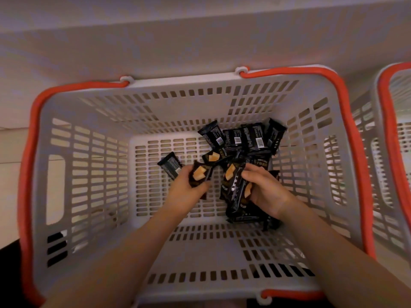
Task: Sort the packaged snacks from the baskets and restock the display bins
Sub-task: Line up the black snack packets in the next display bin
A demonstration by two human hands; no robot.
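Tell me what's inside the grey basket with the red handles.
The grey basket holds black snack packets. The left hand grips one and the right hand several. Anything beneath the pile is covered.

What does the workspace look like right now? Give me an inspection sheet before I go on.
Surface: pale floor under the baskets.
Job's things: grey basket with red handles; black snack packets heaped at its far right, one lone packet lying apart to the left.
Clutter: nothing seen.
Hands: left hand grips one packet with a yellow picture; right hand grips a bunch of packets; both are inside the basket.
Cables: nothing seen.
Surroundings: second basket at the right edge, contents not visible; pale wall beyond; no display bins in view.
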